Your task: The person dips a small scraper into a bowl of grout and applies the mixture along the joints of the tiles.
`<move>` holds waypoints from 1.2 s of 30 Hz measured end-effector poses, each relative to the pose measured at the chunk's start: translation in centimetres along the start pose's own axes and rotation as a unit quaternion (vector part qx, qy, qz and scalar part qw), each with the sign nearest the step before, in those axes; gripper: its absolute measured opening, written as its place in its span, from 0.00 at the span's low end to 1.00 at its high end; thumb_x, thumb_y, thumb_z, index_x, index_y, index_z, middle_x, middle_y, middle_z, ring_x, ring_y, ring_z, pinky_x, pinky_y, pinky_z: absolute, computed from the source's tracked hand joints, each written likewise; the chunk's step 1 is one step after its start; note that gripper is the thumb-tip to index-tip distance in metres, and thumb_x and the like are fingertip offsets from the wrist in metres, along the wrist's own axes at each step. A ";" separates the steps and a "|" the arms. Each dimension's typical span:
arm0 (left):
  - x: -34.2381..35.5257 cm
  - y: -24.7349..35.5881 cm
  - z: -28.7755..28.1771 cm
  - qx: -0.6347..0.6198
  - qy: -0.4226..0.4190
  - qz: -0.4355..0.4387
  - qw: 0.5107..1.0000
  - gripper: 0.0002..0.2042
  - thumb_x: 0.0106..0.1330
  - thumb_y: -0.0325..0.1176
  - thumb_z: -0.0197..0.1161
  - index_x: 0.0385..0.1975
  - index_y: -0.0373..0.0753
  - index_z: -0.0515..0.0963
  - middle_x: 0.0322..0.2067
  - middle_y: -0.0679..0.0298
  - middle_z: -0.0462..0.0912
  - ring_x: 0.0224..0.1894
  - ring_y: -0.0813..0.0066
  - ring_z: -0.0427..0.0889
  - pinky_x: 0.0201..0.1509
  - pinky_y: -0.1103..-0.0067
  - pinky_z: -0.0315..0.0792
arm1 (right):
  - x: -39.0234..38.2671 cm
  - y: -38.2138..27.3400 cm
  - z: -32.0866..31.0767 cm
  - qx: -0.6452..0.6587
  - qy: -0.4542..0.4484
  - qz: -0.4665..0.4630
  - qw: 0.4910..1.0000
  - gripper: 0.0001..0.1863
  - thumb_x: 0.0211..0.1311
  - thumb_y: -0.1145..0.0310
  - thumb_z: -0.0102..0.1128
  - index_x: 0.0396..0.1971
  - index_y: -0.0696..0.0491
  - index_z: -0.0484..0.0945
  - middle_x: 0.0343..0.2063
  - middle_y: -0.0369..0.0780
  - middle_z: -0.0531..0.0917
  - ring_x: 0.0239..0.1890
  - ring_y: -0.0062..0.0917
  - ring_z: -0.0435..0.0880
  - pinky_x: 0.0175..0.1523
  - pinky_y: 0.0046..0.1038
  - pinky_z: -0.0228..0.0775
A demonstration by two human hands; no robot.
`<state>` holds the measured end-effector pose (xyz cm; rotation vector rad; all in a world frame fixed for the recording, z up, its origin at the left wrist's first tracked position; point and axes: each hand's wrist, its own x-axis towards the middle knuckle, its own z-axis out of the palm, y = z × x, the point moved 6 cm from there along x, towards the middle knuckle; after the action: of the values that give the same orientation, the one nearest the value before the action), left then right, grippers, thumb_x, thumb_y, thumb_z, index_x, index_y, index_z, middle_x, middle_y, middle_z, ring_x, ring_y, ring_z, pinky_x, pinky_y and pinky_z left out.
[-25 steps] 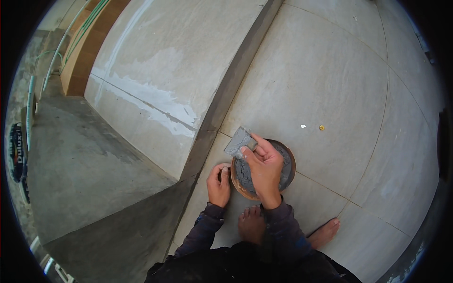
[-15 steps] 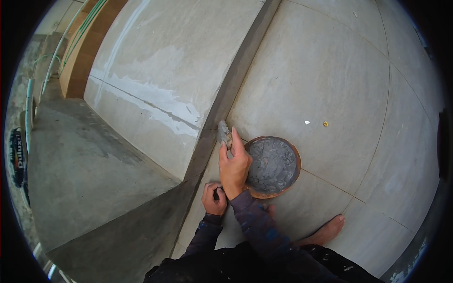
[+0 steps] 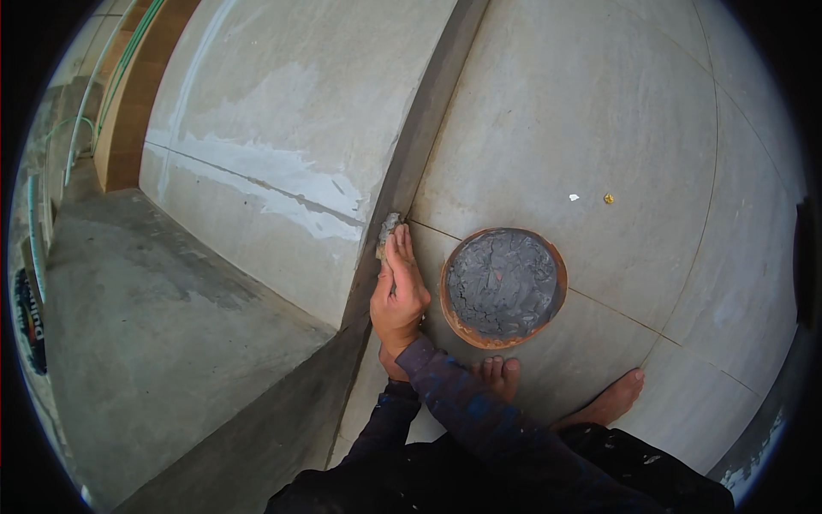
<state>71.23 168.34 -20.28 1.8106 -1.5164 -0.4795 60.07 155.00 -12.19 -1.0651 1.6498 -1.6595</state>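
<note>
Scraper [image 3: 382,248] with paste [image 3: 391,224] sits at the step [image 3: 419,146], right hand [image 3: 401,300] pinching it, fingers nearly straight (left hand [image 3: 391,365] too hidden to tell).

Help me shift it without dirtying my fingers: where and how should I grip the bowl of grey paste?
Probably pinch the bowl by its right rim, coming from the right: it sits upright, no handle shows, grey paste covers its inside, the right hand is to its left and toes are at its near side.
</note>
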 end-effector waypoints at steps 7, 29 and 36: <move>0.2 2.0 -0.8 0.030 -0.025 -0.035 0.999 0.19 0.58 0.31 0.78 0.47 0.32 0.83 0.44 0.52 0.87 0.45 0.48 0.87 0.48 0.66 0.79 | 1.2 -0.2 -0.2 -0.018 -0.025 -0.030 0.999 0.25 0.66 0.88 0.53 0.63 0.65 0.77 0.63 0.58 0.80 0.68 0.49 0.78 0.69 0.39 0.74; 1.6 4.6 -1.2 0.007 -0.029 0.072 0.997 0.07 0.57 0.19 0.55 0.36 0.34 0.75 0.33 0.52 0.78 0.34 0.50 0.80 0.41 0.67 0.75 | 7.2 -0.2 -5.2 -0.061 -0.216 0.161 0.961 0.17 0.65 0.78 0.61 0.54 0.63 0.78 0.34 0.58 0.86 0.40 0.56 0.87 0.46 0.47 0.76; 1.4 4.2 -1.6 0.016 -0.027 0.071 0.997 0.08 0.57 0.19 0.55 0.35 0.34 0.75 0.32 0.51 0.78 0.34 0.50 0.80 0.41 0.67 0.75 | 9.5 1.5 -3.7 0.084 -0.040 0.180 0.979 0.19 0.67 0.77 0.64 0.57 0.63 0.81 0.42 0.54 0.89 0.42 0.36 0.91 0.46 0.35 0.80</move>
<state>69.79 167.20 -15.96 1.7125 -1.6855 -0.4412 51.79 148.92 -12.04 -0.6933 1.5148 -1.4667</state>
